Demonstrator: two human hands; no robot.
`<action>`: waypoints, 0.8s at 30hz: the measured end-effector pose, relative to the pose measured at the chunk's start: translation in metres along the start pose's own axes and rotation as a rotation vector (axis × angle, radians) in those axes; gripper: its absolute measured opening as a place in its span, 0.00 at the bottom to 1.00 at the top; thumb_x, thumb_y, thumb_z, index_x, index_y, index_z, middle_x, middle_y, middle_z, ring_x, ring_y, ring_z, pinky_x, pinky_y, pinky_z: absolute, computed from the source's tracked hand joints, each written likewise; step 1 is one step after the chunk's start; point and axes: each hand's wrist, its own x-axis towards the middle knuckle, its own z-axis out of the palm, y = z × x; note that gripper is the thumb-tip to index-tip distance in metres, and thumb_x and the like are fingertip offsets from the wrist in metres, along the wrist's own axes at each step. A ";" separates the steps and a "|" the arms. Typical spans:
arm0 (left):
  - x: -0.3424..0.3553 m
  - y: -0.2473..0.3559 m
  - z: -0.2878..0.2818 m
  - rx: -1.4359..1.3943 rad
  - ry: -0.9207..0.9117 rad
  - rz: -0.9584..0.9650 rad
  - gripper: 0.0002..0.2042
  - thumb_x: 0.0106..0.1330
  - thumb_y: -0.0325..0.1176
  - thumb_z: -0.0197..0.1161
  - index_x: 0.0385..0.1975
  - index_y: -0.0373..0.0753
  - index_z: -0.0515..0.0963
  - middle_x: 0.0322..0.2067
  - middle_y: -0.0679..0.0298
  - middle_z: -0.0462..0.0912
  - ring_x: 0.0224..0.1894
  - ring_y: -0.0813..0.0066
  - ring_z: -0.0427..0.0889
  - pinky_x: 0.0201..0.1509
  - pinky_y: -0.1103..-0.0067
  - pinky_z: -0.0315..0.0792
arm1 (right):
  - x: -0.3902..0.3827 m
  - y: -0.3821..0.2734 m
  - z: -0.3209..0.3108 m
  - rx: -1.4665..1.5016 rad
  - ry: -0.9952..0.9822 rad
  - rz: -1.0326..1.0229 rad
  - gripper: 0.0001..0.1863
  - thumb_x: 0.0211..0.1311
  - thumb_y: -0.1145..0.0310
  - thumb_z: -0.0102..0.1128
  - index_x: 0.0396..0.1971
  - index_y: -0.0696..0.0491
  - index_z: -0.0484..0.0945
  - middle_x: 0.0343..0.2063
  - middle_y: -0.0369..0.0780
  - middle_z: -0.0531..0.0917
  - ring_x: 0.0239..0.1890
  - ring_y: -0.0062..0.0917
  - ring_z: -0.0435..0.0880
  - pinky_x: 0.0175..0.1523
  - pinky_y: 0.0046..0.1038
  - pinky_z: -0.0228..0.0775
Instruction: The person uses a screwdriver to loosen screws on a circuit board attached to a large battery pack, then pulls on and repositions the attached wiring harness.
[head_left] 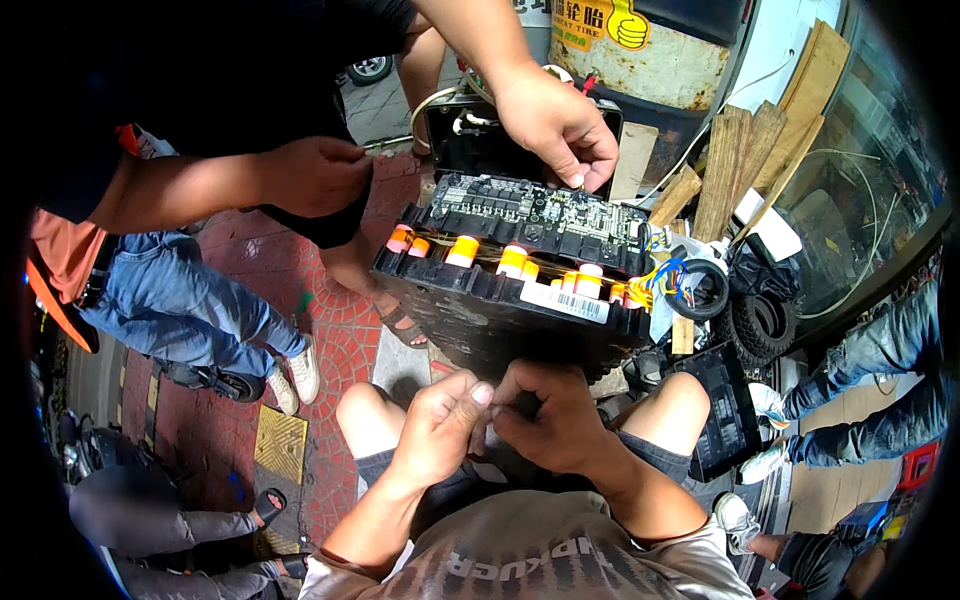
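Observation:
My left hand [440, 425] and my right hand [550, 415] meet in front of my lap. Their fingers are closed in a pinch, thumbs close together, and whatever may be between them is too small to make out. Just beyond them stands a black battery pack [480, 320] with orange-and-white cells [512, 262] along its near upper edge. A circuit board [545, 215] lies on its top. Yellow and blue wires [665, 280] come out at its right end. A co-worker's hand [560, 125] reaches from above, fingertips at the board's far edge.
Behind the pack is an open black case [470, 130] with cables. To the right lie wooden boards [730, 160], black tires [760, 325] and a black plastic tray [722, 410]. The co-worker's other hand [318, 178] hangs at the left. Other people's legs [190, 300] are on both sides.

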 end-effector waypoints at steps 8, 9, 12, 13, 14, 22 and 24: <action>-0.006 -0.005 -0.004 -0.018 0.002 0.029 0.16 0.86 0.39 0.58 0.35 0.34 0.79 0.23 0.71 0.78 0.23 0.85 0.73 0.28 0.84 0.69 | 0.004 0.005 -0.005 0.076 -0.099 0.010 0.05 0.60 0.75 0.70 0.30 0.57 0.81 0.24 0.40 0.84 0.28 0.21 0.81 0.37 0.28 0.74; -0.005 -0.006 -0.002 -0.011 0.002 0.034 0.16 0.86 0.39 0.58 0.35 0.35 0.78 0.23 0.71 0.78 0.23 0.85 0.73 0.28 0.83 0.69 | 0.005 0.004 -0.005 0.106 -0.114 0.015 0.06 0.60 0.75 0.70 0.30 0.57 0.80 0.24 0.40 0.84 0.28 0.20 0.80 0.37 0.28 0.73; -0.005 -0.007 0.001 0.012 0.004 0.047 0.15 0.86 0.39 0.58 0.34 0.39 0.75 0.24 0.71 0.76 0.23 0.84 0.72 0.28 0.82 0.69 | 0.005 0.001 -0.003 0.163 -0.101 0.062 0.08 0.58 0.74 0.72 0.28 0.57 0.78 0.23 0.40 0.82 0.28 0.18 0.78 0.36 0.27 0.72; -0.005 -0.007 0.001 0.020 0.005 0.051 0.15 0.85 0.39 0.58 0.33 0.40 0.74 0.24 0.71 0.76 0.23 0.84 0.72 0.28 0.82 0.69 | 0.005 0.003 0.000 0.117 -0.074 0.038 0.09 0.57 0.74 0.72 0.27 0.57 0.78 0.23 0.41 0.82 0.28 0.19 0.79 0.36 0.27 0.72; -0.006 -0.010 0.000 0.049 0.007 0.060 0.14 0.85 0.38 0.59 0.34 0.38 0.76 0.25 0.71 0.77 0.23 0.84 0.73 0.28 0.83 0.70 | 0.003 0.008 0.003 0.072 -0.047 0.019 0.09 0.57 0.74 0.72 0.26 0.57 0.78 0.22 0.41 0.81 0.27 0.19 0.79 0.35 0.27 0.72; -0.010 -0.002 0.003 0.075 0.005 0.068 0.09 0.83 0.32 0.61 0.39 0.35 0.78 0.28 0.70 0.81 0.29 0.85 0.77 0.34 0.83 0.73 | -0.007 0.020 0.013 -0.014 0.090 -0.052 0.11 0.58 0.70 0.74 0.27 0.52 0.76 0.20 0.41 0.80 0.22 0.29 0.80 0.31 0.33 0.73; -0.011 0.001 0.004 0.058 -0.003 0.102 0.08 0.84 0.32 0.60 0.41 0.35 0.79 0.29 0.68 0.82 0.31 0.84 0.78 0.37 0.83 0.74 | -0.007 0.029 0.014 0.028 0.095 -0.043 0.12 0.58 0.70 0.75 0.27 0.53 0.76 0.21 0.40 0.80 0.23 0.25 0.82 0.31 0.32 0.73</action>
